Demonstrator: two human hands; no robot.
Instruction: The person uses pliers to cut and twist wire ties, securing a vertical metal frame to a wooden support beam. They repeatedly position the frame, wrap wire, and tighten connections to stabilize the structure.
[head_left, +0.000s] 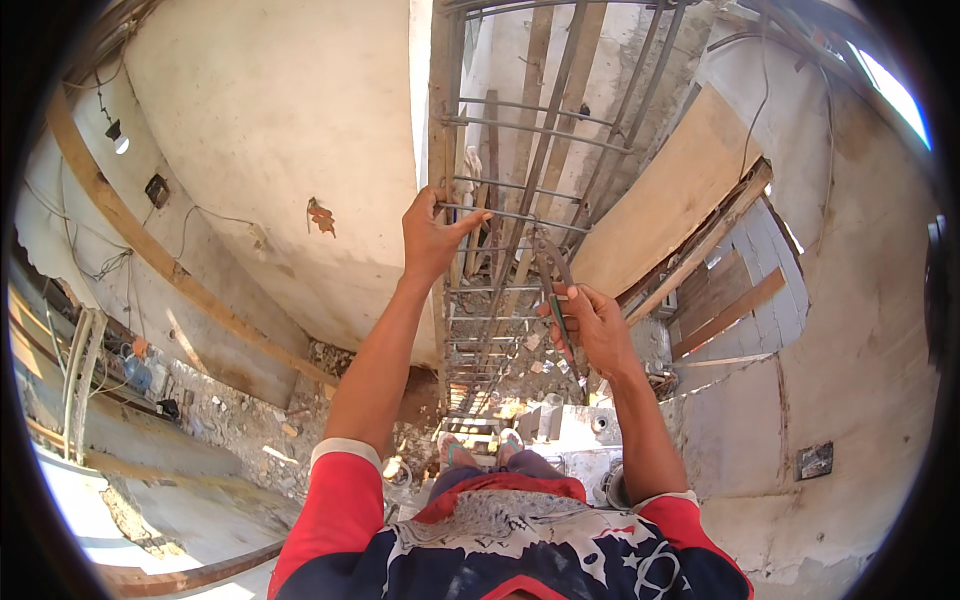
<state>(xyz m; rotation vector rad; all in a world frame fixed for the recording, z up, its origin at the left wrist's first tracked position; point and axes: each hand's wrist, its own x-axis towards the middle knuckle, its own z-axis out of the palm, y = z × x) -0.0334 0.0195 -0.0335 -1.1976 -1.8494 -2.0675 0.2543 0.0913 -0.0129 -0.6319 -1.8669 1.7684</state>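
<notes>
A tall steel rebar cage (pixel 543 150) rises in front of me, made of long bars crossed by thinner stirrups. My left hand (pixel 433 238) is closed around its left side at a stirrup (pixel 515 214), with the thumb stretched out along that stirrup. In my right hand (pixel 594 328) is a pair of tying pincers (pixel 553 268) with at least one green handle. Their jaws point up and touch or nearly touch the same stirrup, close to a long bar. Whether the jaws grip a wire is too small to tell.
Wooden planks (pixel 530 70) stand behind the cage. To the right, a plywood board (pixel 665 190) leans beside a wall opening. Rubble (pixel 260 420) covers the floor below. My feet (pixel 480 447) stand high at the cage's base. A bulb (pixel 120 140) hangs at the far left.
</notes>
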